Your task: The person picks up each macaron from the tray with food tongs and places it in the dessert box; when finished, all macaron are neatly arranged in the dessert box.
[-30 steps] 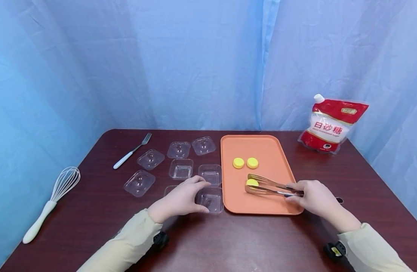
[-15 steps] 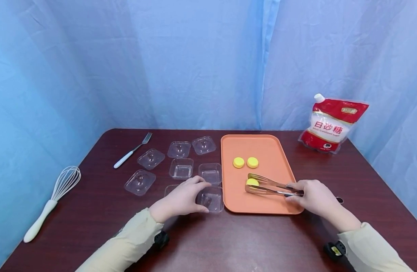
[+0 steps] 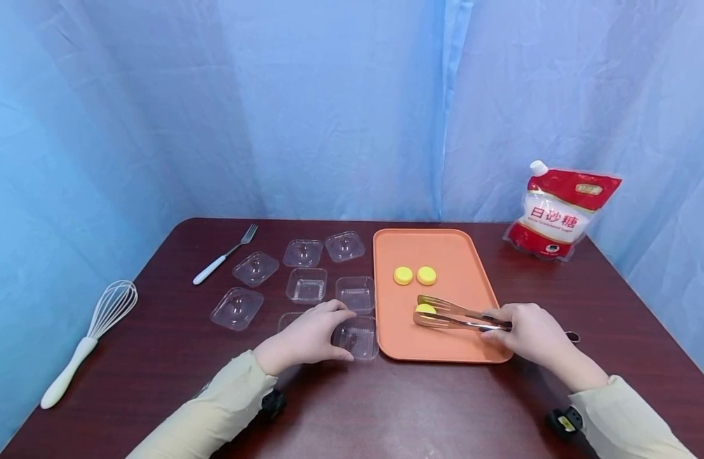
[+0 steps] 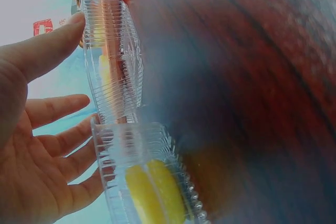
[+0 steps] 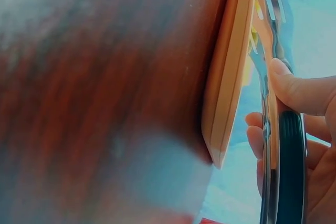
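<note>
My right hand (image 3: 538, 335) grips metal tongs (image 3: 463, 325) by their dark handles, low over the orange tray (image 3: 443, 245). A yellow macaron (image 3: 425, 308) lies between the tong tips; I cannot tell whether they squeeze it. Two more macarons sit farther back on the tray. My left hand (image 3: 306, 335) is beside a clear square container (image 3: 357, 338) against the tray's left edge, its thumb and index finger spread along the rim. In the left wrist view a second container (image 4: 113, 156) holds a yellow macaron (image 4: 152, 192); the hand hides most of that container in the head view.
Behind the left hand stand two more clear containers (image 3: 307, 285), with several clear lids (image 3: 237, 308) around them. A white-handled fork (image 3: 225, 255) and a whisk (image 3: 88, 344) lie to the left. A red-and-white sugar bag (image 3: 558, 213) stands at the back right.
</note>
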`<state>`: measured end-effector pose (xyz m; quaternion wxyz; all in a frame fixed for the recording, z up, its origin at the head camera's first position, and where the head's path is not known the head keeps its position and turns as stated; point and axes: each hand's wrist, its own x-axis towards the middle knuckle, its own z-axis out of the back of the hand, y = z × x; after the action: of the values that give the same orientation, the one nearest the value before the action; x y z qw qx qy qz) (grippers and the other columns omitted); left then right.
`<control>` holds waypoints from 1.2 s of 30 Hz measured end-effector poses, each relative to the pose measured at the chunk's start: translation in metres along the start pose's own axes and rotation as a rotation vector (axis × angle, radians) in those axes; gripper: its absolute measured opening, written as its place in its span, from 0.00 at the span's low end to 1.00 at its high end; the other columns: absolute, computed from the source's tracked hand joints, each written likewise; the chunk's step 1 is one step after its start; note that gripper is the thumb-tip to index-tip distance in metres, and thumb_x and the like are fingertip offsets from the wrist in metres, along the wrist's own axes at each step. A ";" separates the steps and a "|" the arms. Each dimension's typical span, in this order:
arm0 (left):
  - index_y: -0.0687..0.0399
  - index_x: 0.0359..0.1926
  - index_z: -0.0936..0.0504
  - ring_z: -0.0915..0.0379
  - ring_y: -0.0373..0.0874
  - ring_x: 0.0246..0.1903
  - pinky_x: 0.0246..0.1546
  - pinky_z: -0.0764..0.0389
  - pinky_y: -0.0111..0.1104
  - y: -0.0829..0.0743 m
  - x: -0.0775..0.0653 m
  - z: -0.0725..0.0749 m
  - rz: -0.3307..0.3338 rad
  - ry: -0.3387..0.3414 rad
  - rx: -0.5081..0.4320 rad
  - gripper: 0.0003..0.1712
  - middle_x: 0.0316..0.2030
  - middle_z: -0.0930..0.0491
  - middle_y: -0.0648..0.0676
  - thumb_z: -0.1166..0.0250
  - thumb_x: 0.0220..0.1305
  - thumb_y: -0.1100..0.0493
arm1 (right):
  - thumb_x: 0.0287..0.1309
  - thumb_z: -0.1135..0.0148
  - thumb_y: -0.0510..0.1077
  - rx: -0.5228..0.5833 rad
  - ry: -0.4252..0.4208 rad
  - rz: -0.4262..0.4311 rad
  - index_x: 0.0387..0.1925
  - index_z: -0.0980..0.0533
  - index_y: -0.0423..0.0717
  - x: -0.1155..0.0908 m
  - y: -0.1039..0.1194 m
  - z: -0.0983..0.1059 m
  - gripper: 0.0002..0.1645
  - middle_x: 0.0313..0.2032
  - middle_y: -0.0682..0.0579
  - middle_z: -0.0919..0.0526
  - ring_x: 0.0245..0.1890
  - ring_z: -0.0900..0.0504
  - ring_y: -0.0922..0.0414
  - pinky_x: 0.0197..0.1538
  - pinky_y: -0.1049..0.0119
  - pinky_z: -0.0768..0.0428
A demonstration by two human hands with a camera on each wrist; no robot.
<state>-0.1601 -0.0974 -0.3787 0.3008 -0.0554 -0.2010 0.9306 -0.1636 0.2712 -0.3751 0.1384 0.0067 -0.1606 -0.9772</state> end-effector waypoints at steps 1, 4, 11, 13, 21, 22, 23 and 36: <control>0.60 0.57 0.24 0.27 0.51 0.50 0.54 0.27 0.45 0.000 0.000 0.000 -0.003 0.001 0.002 0.37 0.51 0.26 0.57 0.25 0.47 0.48 | 0.43 0.26 0.47 -0.003 -0.003 0.002 0.44 0.17 0.40 0.000 0.000 0.000 0.24 0.21 0.58 0.22 0.20 0.34 0.61 0.21 0.69 0.37; 0.62 0.57 0.23 0.27 0.52 0.49 0.53 0.27 0.46 0.001 0.001 -0.001 -0.013 0.005 0.010 0.37 0.50 0.26 0.57 0.25 0.48 0.49 | 0.43 0.25 0.47 -0.003 -0.004 0.001 0.44 0.17 0.40 -0.001 0.000 -0.001 0.24 0.21 0.57 0.22 0.20 0.34 0.61 0.21 0.69 0.36; 0.65 0.57 0.24 0.27 0.51 0.49 0.53 0.27 0.46 0.001 0.002 -0.002 -0.020 0.021 0.022 0.38 0.50 0.28 0.57 0.26 0.48 0.48 | 0.43 0.25 0.47 -0.002 -0.014 0.006 0.44 0.17 0.39 -0.001 0.002 -0.002 0.25 0.22 0.57 0.21 0.20 0.34 0.61 0.21 0.69 0.35; 0.65 0.57 0.24 0.27 0.49 0.48 0.53 0.27 0.45 0.002 0.003 -0.002 -0.019 0.025 0.021 0.38 0.50 0.28 0.57 0.25 0.48 0.48 | 0.42 0.25 0.46 -0.006 -0.024 0.014 0.43 0.17 0.39 -0.001 0.002 -0.002 0.24 0.22 0.57 0.20 0.20 0.34 0.61 0.21 0.70 0.35; 0.63 0.57 0.23 0.27 0.45 0.45 0.52 0.27 0.44 0.005 0.004 -0.003 -0.017 0.009 -0.014 0.39 0.47 0.29 0.54 0.24 0.46 0.48 | 0.39 0.23 0.46 -0.058 -0.119 0.080 0.40 0.16 0.40 0.000 0.003 -0.001 0.23 0.27 0.52 0.16 0.22 0.27 0.60 0.26 0.65 0.26; 0.63 0.57 0.23 0.27 0.44 0.45 0.52 0.27 0.44 0.006 0.004 -0.003 -0.015 0.007 -0.017 0.39 0.47 0.29 0.54 0.24 0.46 0.48 | 0.39 0.23 0.46 -0.066 -0.132 0.089 0.40 0.15 0.40 0.000 0.003 -0.001 0.23 0.28 0.50 0.15 0.23 0.25 0.59 0.27 0.63 0.24; 0.63 0.57 0.23 0.27 0.44 0.44 0.52 0.27 0.44 0.006 0.005 -0.003 -0.014 0.005 -0.020 0.39 0.47 0.29 0.53 0.24 0.46 0.48 | 0.39 0.23 0.46 -0.068 -0.139 0.094 0.40 0.15 0.40 0.000 0.003 -0.002 0.23 0.29 0.49 0.15 0.24 0.24 0.58 0.28 0.61 0.23; 0.61 0.57 0.23 0.27 0.44 0.44 0.52 0.28 0.44 0.007 0.003 -0.004 -0.004 0.001 -0.016 0.39 0.47 0.29 0.52 0.25 0.46 0.46 | 0.38 0.23 0.46 -0.082 -0.208 0.153 0.39 0.15 0.44 0.003 0.009 -0.002 0.21 0.27 0.52 0.16 0.22 0.26 0.58 0.27 0.61 0.24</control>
<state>-0.1654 -0.0997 -0.3848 0.3024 -0.0578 -0.2085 0.9283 -0.1637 0.2617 -0.3742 0.1953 -0.1124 -0.1340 -0.9650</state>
